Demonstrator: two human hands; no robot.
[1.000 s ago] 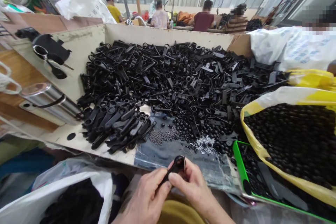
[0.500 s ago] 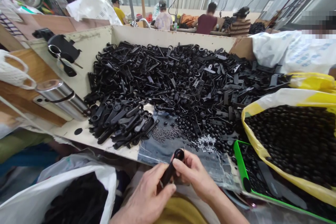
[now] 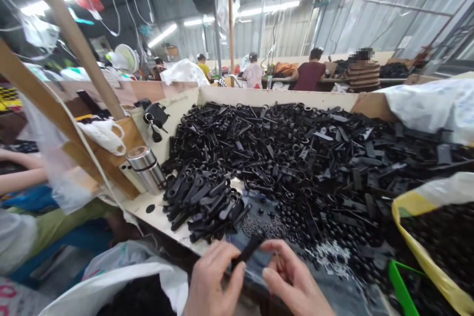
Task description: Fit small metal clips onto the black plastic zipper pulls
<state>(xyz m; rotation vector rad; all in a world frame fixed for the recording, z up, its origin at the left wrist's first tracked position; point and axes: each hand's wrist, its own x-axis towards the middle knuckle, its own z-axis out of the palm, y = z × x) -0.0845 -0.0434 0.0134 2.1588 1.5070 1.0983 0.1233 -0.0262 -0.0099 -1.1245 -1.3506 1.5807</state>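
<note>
My left hand (image 3: 213,279) pinches a long black plastic part (image 3: 247,251) between thumb and fingers at the bottom middle. My right hand (image 3: 292,281) is just right of it, fingers curled and slightly apart, with nothing visible in them; its fingertips are close to the part's far end. Both hands hover over the near edge of a wide tray (image 3: 237,96) piled with black plastic parts (image 3: 296,158). A neat stack of finished black parts (image 3: 205,202) lies just beyond my left hand. Small silver pins (image 3: 333,256) lie right of my hands.
A steel flask (image 3: 148,169) leans at the tray's left wall. A white bag with dark contents (image 3: 122,291) sits below left. A yellow bag of black pieces (image 3: 440,227) and a green bin edge (image 3: 400,286) are at right. Another person's arms (image 3: 22,173) reach in at left; several people work in the background.
The camera tilted up and left, showing more of the hall. My right hand has come off the black part, which my left hand still holds, now angled up to the right.
</note>
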